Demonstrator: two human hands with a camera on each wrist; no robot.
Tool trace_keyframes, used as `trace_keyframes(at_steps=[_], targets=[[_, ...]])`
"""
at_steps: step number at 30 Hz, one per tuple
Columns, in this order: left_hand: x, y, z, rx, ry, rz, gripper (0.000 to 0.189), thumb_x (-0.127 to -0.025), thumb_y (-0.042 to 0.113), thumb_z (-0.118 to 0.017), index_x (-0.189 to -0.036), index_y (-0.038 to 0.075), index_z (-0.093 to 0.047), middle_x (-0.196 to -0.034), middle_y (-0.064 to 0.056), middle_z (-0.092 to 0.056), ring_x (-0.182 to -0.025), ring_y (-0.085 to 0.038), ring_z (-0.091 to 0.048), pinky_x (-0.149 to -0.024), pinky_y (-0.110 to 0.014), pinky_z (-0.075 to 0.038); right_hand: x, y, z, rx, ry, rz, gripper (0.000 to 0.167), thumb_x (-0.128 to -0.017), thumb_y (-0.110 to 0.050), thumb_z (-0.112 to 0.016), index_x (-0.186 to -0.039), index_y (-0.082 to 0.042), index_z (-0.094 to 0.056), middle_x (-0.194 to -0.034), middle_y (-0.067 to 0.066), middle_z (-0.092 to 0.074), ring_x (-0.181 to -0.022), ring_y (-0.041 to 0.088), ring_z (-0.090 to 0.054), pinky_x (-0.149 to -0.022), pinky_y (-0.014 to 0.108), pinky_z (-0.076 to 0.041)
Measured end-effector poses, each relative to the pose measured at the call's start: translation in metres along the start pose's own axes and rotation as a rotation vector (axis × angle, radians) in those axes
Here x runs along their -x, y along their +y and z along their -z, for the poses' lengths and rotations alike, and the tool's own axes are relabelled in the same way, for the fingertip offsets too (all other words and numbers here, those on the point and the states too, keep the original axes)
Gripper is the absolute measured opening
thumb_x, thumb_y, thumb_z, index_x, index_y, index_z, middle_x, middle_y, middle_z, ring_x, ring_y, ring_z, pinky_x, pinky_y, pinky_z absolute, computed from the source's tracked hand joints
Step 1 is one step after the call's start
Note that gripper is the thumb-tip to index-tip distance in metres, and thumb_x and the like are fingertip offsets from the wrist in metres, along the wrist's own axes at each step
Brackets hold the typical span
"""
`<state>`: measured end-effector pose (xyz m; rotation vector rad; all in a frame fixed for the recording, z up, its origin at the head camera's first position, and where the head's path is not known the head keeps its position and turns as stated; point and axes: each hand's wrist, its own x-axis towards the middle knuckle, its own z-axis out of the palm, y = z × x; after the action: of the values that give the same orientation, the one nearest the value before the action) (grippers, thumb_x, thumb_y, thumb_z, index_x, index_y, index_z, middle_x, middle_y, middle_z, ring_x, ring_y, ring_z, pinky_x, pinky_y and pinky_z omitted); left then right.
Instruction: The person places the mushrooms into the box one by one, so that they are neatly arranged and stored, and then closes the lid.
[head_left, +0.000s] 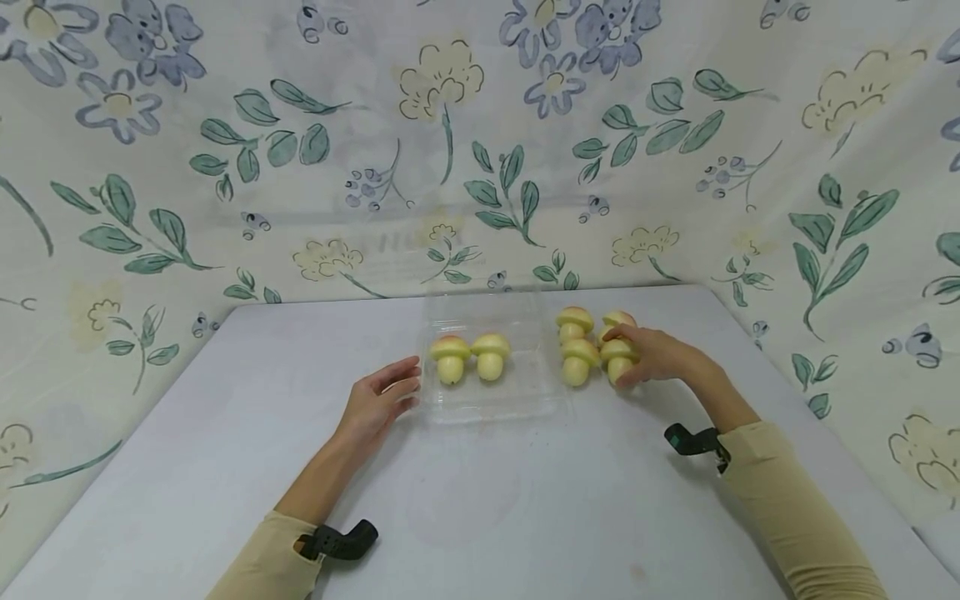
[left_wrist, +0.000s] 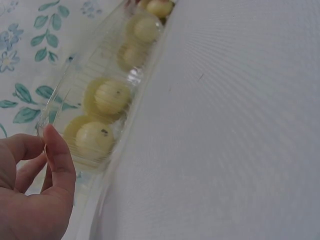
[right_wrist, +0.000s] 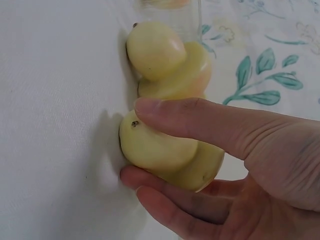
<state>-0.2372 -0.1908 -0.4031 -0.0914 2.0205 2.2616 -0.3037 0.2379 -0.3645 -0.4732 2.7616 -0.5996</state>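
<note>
R hand (head_left: 651, 357): grips 1 pc, thumb on one side, fingers on the other. Held mushroom pc (right_wrist: 155, 147): pale yellow, cap & stem, R of ctr in frame, nearest-R of a grp of 4; dark speck on stem end.

Adj., partly in the way: front-L mushroom pc (head_left: 576, 363), close by, w/ thumb running along the gap; rear-R mushroom pc (head_left: 618, 318), mostly hidden behind R hand; rear-L mushroom pc (head_left: 573, 321), cap visible, lwr part overlapped by the front-L one.

Clear plastic box (head_left: 528, 390), ctr of frame, just L of grp; its R wall stands betw. grp & contents. Contents, qty 2, side by side in L part: L boxed pc (head_left: 450, 364), R boxed pc (head_left: 491, 360); same type.

L hand (head_left: 381, 398): fingertips at box's L edge; pinching or only touching, can't tell.

Outer items: blk wrist cams, 1 ea. arm, L cam (head_left: 345, 542) lwr L of ctr, R cam (head_left: 692, 440) R side; beige sleeves (head_left: 798, 517), lwr corners; white table (head_left: 480, 500), lwr frame; floral cloth (head_left: 255, 50), upper frame & both sides.
</note>
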Motion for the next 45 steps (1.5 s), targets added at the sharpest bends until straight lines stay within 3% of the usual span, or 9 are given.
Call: trace_keyframes(at_steps=[29, 35, 45], targets=[[0.003, 0.001, 0.0, 0.014, -0.019, -0.027, 0.053, -0.095, 0.006, -0.062, -0.144, -0.003, -0.044, -0.115, 0.002, -0.062, -0.09, -0.003, -0.06, -0.078, -0.016, -0.055, 0.003, -0.003, 0.002, 0.017, -0.003, 0.047, 0.072, -0.08, -0.026, -0.082, -0.14, -0.011, -0.044, -0.132, 0.021, -0.055, -0.104, 0.029, -0.054, -0.082, 0.039, -0.048], [0.003, 0.001, 0.0, 0.014, -0.016, -0.023, 0.052, -0.095, 0.006, -0.062, -0.143, -0.002, -0.045, -0.116, 0.001, -0.063, -0.091, -0.003, -0.061, -0.078, -0.016, -0.055, 0.005, -0.003, 0.005, 0.035, 0.022, 0.076, 0.073, -0.079, -0.028, -0.082, -0.14, -0.01, -0.044, -0.129, 0.019, -0.057, -0.101, 0.027, -0.055, -0.083, 0.039, -0.048], [0.002, 0.002, 0.001, 0.003, -0.017, -0.027, 0.051, -0.095, 0.007, -0.062, -0.143, -0.001, -0.045, -0.119, -0.001, -0.062, -0.09, -0.003, -0.061, -0.078, -0.017, -0.056, 0.01, -0.006, 0.012, 0.005, 0.085, 0.106, 0.076, -0.079, -0.028, -0.082, -0.142, -0.012, -0.043, -0.138, 0.021, -0.053, -0.113, 0.033, -0.055, -0.092, 0.048, -0.047]])
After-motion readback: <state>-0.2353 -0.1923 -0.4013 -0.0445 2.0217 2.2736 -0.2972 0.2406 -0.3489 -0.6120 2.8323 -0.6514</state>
